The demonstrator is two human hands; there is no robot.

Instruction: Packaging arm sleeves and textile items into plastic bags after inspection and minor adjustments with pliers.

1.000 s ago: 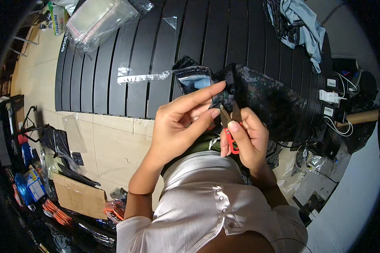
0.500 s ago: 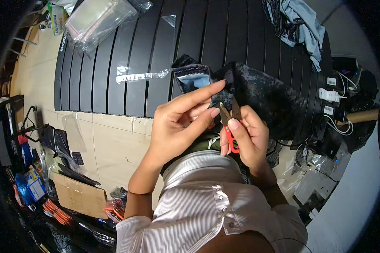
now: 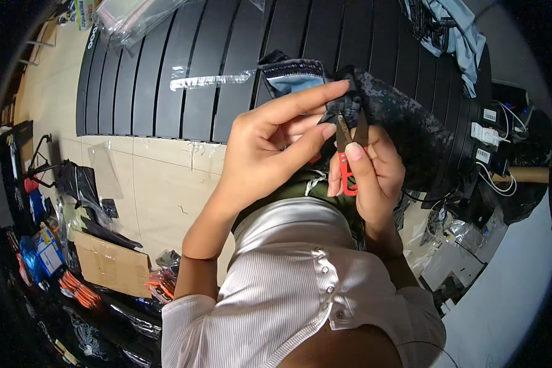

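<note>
A dark camouflage-patterned garment (image 3: 389,101) with a light-blue lining (image 3: 294,83) lies over the near edge of the black slatted table. My left hand (image 3: 276,138) pinches the garment's dark edge, index finger stretched across it and thumb below. In my right hand (image 3: 377,168) are red-handled thread snips (image 3: 348,165), held between thumb and fingers. Their dark blades point away from me and stand apart, up against the cloth beside my left fingertips. Whether any thread lies between the blades is too small to tell.
Clear plastic packaging (image 3: 132,21) sits at the table's far left. A light-blue and dark garment (image 3: 451,37) lies far right. White plugs and cables (image 3: 487,132) are right of the table (image 3: 150,92). A cardboard box (image 3: 113,264) and bagged goods stand on the floor at left.
The whole view has shifted, so table, garment and hands appear higher in the picture. Both hands keep their grips, with the garment and snips slightly further right.
</note>
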